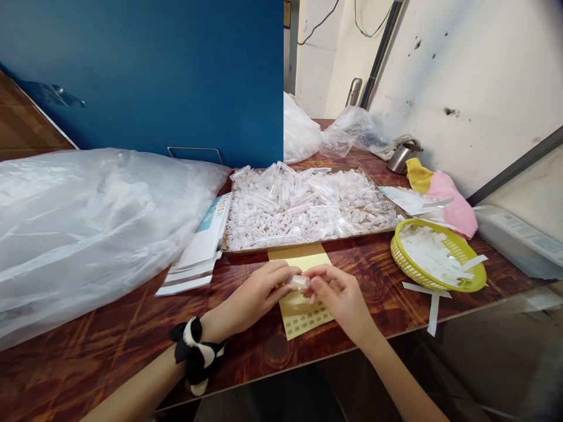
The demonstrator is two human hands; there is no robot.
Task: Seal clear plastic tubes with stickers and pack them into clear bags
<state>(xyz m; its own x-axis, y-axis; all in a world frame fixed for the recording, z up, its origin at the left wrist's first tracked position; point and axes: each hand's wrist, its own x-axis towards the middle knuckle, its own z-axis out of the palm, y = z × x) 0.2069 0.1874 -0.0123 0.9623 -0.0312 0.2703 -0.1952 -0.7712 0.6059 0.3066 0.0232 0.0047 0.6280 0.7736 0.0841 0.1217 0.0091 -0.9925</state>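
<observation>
A short clear plastic tube (299,282) lies sideways between my two hands, above the sticker sheet. My left hand (268,286) grips its left part between thumb and fingers. At the tube's right end, my right hand (336,293) has its thumb and fingers closed in a pinch against it. Whether a small sticker is between those fingers is hidden. Below the hands is a yellow sticker sheet (308,322) with rows of small round dark-printed labels near its front edge. Just behind, a shallow cardboard tray (259,249) is heaped with many clear plastic tubes (303,205).
A yellow-green basket (396,258) of white paper strips stands at right, with loose strips (433,313) beside it. A large filled plastic bag (97,228) and stacked papers (193,264) lie left. Behind are a blue panel (153,76), a metal cup (401,158) and a pink cloth (453,202).
</observation>
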